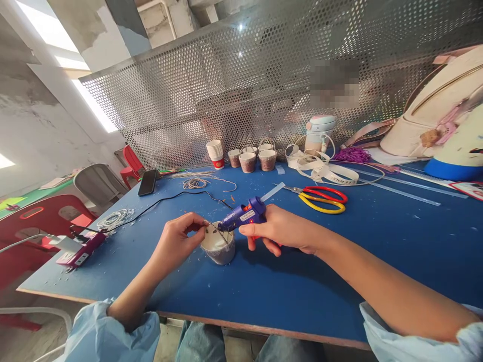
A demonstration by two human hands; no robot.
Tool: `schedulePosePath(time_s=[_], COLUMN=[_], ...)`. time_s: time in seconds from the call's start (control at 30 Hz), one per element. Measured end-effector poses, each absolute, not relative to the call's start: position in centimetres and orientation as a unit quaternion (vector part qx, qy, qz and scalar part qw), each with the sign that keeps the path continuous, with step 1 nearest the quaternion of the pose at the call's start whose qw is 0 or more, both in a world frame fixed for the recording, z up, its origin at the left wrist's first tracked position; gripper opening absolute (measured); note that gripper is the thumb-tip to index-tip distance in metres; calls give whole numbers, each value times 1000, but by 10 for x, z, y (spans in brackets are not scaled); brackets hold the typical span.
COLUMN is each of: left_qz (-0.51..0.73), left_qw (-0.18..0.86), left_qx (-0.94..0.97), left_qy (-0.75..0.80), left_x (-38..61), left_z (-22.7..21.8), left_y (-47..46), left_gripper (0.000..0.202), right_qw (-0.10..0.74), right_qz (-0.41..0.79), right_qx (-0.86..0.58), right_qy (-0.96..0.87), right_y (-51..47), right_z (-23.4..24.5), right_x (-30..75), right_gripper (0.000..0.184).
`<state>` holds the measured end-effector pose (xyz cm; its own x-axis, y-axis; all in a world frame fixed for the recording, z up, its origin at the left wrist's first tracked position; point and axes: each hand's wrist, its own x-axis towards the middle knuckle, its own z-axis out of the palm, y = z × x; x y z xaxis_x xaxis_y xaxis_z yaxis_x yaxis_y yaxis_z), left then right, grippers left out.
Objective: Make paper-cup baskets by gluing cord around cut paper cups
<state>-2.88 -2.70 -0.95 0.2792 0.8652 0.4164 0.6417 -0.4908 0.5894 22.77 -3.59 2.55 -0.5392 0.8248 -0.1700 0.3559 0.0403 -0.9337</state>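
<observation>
My right hand (275, 229) is wrapped round a blue hot glue gun (245, 213), with a clear glue stick (273, 192) poking from its back end. The gun's nozzle points left, over the rim of a small paper cup (219, 254) with a greyish wrapped outside. My left hand (184, 234) pinches the end of a thin cord (221, 234) that runs across the cup's mouth. Whether the nozzle touches the cord I cannot tell. To the right of the gun lie scissors (323, 198) with one red and one yellow handle.
At the back stand stacked paper cups (215, 153) and several wrapped cups (247, 162). A white ribbon (324, 168) lies before a bottle (320, 133). On the left are a phone (148, 182), a power strip (81, 251) and a black cable (169, 197) leading toward the gun.
</observation>
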Motion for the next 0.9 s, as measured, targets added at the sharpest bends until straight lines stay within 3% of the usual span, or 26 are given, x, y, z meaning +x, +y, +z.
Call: schedulePosePath(time_s=[0.47, 0.63, 0.73, 0.9], left_qz=[366, 370, 371, 372], left_qw=[144, 148, 149, 146], left_qx=[784, 779, 778, 777], left_qy=[480, 485, 485, 487], left_x=[-25, -24, -24, -23], left_z=[-7, -7, -7, -6], left_y=[-28, -29, -29, -29], left_gripper=[9, 9, 10, 10], right_qw=[278, 338, 354, 314], right_qz=[580, 576, 509, 288], right_qx=[-401, -398, -457, -569], right_qy=[-652, -629, -638, -703], right_y=[-32, -31, -27, -9], right_z=[20, 24, 25, 6], right_x=[227, 231, 235, 244], right_gripper=[22, 24, 28, 31])
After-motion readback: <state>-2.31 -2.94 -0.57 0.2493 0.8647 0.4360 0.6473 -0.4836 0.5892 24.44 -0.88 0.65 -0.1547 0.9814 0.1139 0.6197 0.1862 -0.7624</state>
